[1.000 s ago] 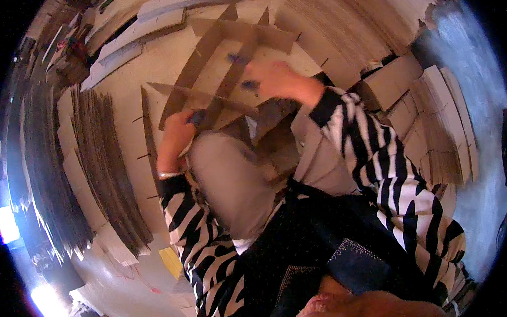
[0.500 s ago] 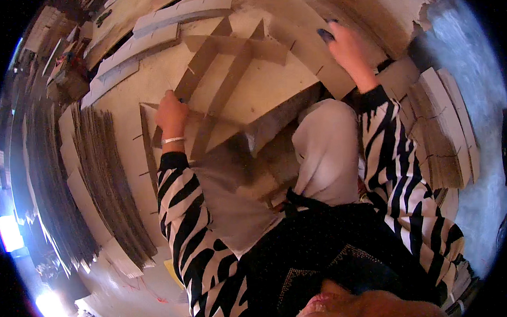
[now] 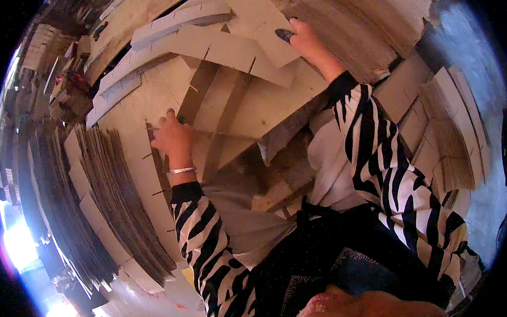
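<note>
A partition of slotted brown cardboard strips [image 3: 229, 95] stands partly joined on the pale work surface in front of me. Across its far side lies a long, light cardboard strip [image 3: 230, 50] with slots along its edge, tilted down to the right. My left hand [image 3: 173, 140], with a white band at the wrist, has its fingers bent over the near left end of the partition, gripping a strip there. Beyond the strip's right end, my right hand [image 3: 308, 40] has thumb and forefinger apart, beside the edge of a flat cardboard sheet [image 3: 260, 21]. Dark covers show on its digits.
Tall stacks of cardboard strips [image 3: 118, 191] stand at my left, and more slotted strips [image 3: 451, 132] lean at the right. Loose light strips [image 3: 179, 21] lie at the far edge. Blue sheeting [image 3: 462, 45] hangs at the far right.
My right hand has moved left, and my left hand has shifted slightly right and nearer. The far cross strip now shows a broad light face and slants down to the right.
</note>
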Available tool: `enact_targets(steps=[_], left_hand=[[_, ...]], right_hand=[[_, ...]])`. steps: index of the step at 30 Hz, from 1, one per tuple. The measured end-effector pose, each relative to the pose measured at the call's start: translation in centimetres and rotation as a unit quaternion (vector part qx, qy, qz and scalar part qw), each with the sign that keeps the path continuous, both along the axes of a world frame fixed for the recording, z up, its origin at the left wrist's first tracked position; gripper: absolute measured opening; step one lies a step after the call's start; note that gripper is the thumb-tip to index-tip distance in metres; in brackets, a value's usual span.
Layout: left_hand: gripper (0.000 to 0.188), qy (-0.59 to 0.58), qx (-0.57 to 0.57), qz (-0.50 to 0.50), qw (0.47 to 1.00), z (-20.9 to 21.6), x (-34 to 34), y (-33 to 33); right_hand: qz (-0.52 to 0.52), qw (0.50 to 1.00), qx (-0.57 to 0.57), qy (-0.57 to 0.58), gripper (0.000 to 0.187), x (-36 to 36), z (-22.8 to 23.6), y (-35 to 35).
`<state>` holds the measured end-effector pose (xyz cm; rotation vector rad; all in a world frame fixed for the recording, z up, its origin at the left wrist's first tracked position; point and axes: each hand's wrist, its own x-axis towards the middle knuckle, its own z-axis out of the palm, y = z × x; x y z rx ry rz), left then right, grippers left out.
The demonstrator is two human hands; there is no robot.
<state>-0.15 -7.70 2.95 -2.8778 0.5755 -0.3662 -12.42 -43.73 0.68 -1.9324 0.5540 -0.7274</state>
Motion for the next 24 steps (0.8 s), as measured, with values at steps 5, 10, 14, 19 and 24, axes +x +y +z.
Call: enact_targets(steps=[5, 10, 14, 19, 24], left_hand=[[0.034, 0.121, -0.09, -0.088, 0.985, -2.0, 1.2, -1.8], [0.025, 0.125, -0.071, -0.04, 0.989, -1.4, 1.4, -1.7], [0.023, 0.106, -0.076, -0.062, 0.989, -3.2, 2.5, -1.3], [0.02, 0.134, -0.056, -0.009, 0.989, -1.9, 1.2, -2.8], [0.019, 0.118, -0.065, 0.001, 0.991, -2.7, 1.5, -2.7]], right_hand=[[0.179, 0.971, -0.145, 0.061, 0.039, -0.4, 0.8, 5.5], [0.215, 0.934, -0.226, 0.174, 0.04, -0.5, 2.5, 6.7], [0.215, 0.916, -0.3, 0.156, 0.039, -1.0, 2.1, 7.5], [0.244, 0.896, -0.307, 0.209, 0.034, -0.5, -0.5, 10.2], [0.185, 0.903, -0.339, 0.187, 0.031, -2.0, -1.2, 10.5]])
